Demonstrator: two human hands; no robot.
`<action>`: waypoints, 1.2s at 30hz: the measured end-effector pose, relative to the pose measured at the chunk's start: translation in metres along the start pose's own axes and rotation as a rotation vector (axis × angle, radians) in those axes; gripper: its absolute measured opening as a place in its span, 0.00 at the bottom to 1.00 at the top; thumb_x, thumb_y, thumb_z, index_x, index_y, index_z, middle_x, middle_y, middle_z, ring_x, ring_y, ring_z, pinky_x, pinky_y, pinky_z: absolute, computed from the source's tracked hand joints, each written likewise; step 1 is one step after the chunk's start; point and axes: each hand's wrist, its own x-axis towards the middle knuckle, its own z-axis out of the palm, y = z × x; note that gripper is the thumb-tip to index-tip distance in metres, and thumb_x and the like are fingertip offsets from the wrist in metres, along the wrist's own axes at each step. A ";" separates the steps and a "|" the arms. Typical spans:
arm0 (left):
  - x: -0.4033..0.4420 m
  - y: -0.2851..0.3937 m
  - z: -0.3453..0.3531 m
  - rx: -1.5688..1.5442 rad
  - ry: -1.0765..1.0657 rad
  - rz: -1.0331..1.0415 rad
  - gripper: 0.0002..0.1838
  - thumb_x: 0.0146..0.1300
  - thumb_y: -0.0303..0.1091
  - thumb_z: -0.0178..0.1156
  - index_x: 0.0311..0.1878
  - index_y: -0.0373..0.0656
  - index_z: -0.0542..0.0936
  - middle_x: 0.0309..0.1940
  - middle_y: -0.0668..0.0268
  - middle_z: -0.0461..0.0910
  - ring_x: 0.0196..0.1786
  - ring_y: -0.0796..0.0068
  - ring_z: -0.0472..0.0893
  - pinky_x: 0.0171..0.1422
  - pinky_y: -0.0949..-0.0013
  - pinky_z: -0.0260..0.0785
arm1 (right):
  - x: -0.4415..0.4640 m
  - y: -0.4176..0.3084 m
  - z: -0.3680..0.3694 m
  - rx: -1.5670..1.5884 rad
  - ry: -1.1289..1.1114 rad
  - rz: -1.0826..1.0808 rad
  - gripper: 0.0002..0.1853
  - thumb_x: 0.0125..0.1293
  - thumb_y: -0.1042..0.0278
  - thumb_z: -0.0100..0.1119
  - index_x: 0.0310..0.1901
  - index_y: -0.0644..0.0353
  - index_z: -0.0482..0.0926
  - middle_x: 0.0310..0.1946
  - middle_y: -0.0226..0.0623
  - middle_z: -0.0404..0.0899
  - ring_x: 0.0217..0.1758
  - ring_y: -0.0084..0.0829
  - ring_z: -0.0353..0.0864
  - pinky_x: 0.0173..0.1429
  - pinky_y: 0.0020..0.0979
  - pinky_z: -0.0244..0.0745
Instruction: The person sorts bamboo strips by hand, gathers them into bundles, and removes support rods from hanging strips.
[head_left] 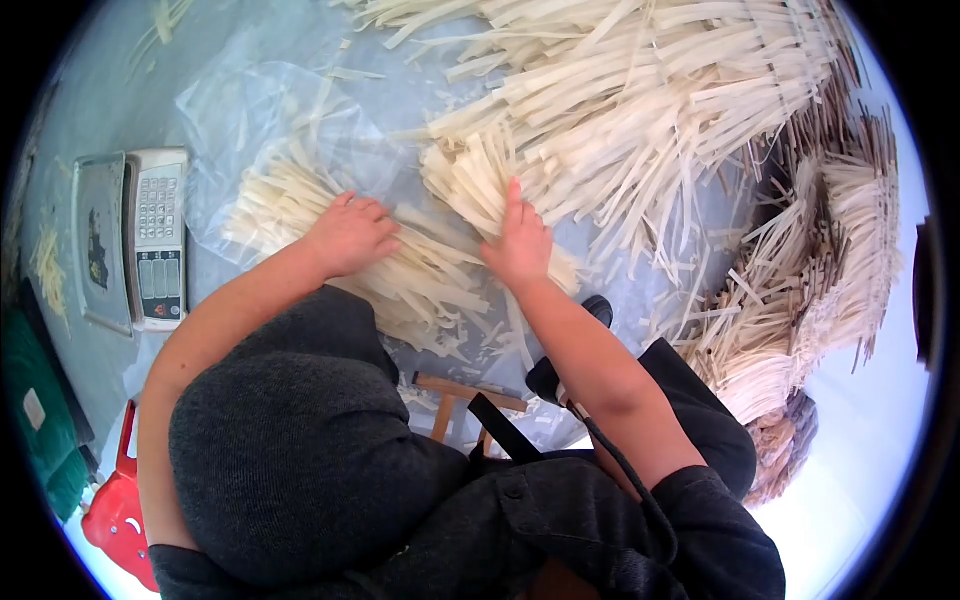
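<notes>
My left hand rests palm down, fingers spread a little, on a loose pile of pale flat strips that look like dried noodles. This pile lies partly on a clear plastic bag. To the right, my right hand touches the edge of a smaller bundle of strips. Its index finger points away from me along the bundle, and the thumb sticks out to the left. The other fingers look partly bent, and I cannot see anything gripped in them.
A digital scale stands at the left. Large heaps of strips spread across the back and right, some hanging on thin sticks. A small wooden stool, a red plastic seat and a green object are near me.
</notes>
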 end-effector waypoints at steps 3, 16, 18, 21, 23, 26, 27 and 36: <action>-0.003 0.004 -0.003 0.017 -0.012 -0.023 0.20 0.69 0.50 0.49 0.56 0.53 0.78 0.60 0.63 0.73 0.68 0.62 0.66 0.74 0.49 0.50 | -0.011 0.012 0.006 -0.047 0.069 -0.117 0.61 0.42 0.63 0.73 0.75 0.56 0.43 0.55 0.44 0.70 0.57 0.43 0.71 0.57 0.44 0.64; -0.003 0.000 0.003 0.055 -0.005 0.019 0.21 0.70 0.51 0.45 0.58 0.55 0.78 0.60 0.65 0.74 0.68 0.63 0.66 0.74 0.48 0.50 | -0.001 0.008 0.004 0.068 -0.111 -0.124 0.57 0.42 0.69 0.69 0.75 0.49 0.47 0.49 0.45 0.75 0.50 0.47 0.76 0.52 0.44 0.71; -0.004 0.000 0.004 0.059 0.027 0.040 0.22 0.70 0.51 0.44 0.58 0.54 0.78 0.58 0.65 0.75 0.68 0.62 0.66 0.74 0.47 0.50 | 0.005 0.014 -0.009 0.188 -0.118 -0.142 0.56 0.43 0.68 0.68 0.75 0.49 0.47 0.47 0.46 0.76 0.48 0.48 0.76 0.50 0.44 0.72; -0.002 0.001 0.001 0.046 -0.016 0.030 0.22 0.70 0.51 0.44 0.58 0.55 0.78 0.59 0.66 0.75 0.68 0.62 0.66 0.74 0.47 0.50 | 0.014 0.023 -0.012 0.290 -0.144 -0.170 0.55 0.44 0.67 0.69 0.75 0.48 0.48 0.46 0.47 0.77 0.48 0.49 0.77 0.48 0.43 0.75; -0.002 0.001 -0.001 0.043 -0.032 0.027 0.22 0.70 0.51 0.45 0.59 0.55 0.78 0.60 0.68 0.74 0.69 0.62 0.65 0.74 0.47 0.50 | 0.012 0.021 -0.012 0.284 -0.165 -0.174 0.56 0.44 0.66 0.70 0.75 0.46 0.48 0.48 0.48 0.76 0.49 0.49 0.78 0.48 0.43 0.75; -0.001 0.002 -0.005 0.026 -0.085 0.031 0.22 0.70 0.51 0.45 0.59 0.55 0.78 0.62 0.69 0.74 0.70 0.62 0.65 0.74 0.47 0.50 | -0.003 0.003 -0.004 0.174 -0.165 -0.163 0.59 0.43 0.62 0.74 0.75 0.43 0.46 0.57 0.49 0.72 0.58 0.48 0.74 0.55 0.44 0.72; -0.001 0.002 -0.004 0.024 -0.088 0.029 0.22 0.70 0.51 0.45 0.59 0.55 0.78 0.62 0.69 0.74 0.70 0.62 0.65 0.74 0.47 0.50 | -0.011 -0.004 0.000 0.083 -0.094 -0.158 0.61 0.41 0.60 0.75 0.75 0.42 0.45 0.59 0.50 0.69 0.60 0.49 0.71 0.58 0.45 0.69; -0.004 0.001 -0.001 0.043 -0.084 0.034 0.22 0.70 0.51 0.45 0.59 0.54 0.78 0.60 0.69 0.75 0.70 0.63 0.65 0.74 0.47 0.50 | -0.022 -0.005 0.014 -0.034 -0.059 -0.073 0.65 0.39 0.60 0.77 0.76 0.39 0.41 0.65 0.54 0.59 0.66 0.52 0.64 0.68 0.47 0.60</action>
